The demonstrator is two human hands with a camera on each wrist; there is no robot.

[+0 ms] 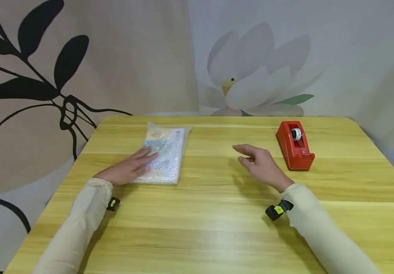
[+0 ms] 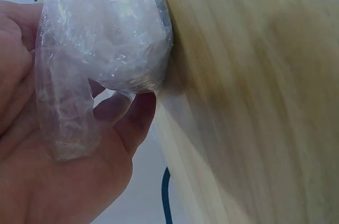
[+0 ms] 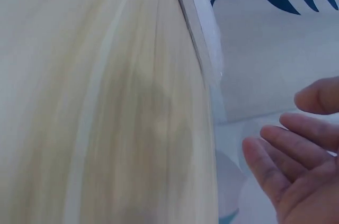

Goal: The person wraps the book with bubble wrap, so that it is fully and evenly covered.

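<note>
A flat package wrapped in clear bubble wrap [image 1: 169, 160] lies on the table left of centre, with blue, yellow and white print showing through. My left hand [image 1: 128, 166] rests on its left side, fingers spread over the wrap. In the left wrist view, a loose flap of the wrap [image 2: 69, 113] hangs against the palm, and the thumb is by the package's edge. My right hand [image 1: 260, 165] is held above the table with nothing in it, fingers loosely bent, between the package and a red tape dispenser [image 1: 294, 150].
The tape dispenser carries a small white roll [image 1: 296, 134] and stands at the right rear of the wooden table [image 1: 200, 228]. Behind the table's far edge hangs a printed backdrop [image 1: 149, 57] with dark leaves and a pale flower.
</note>
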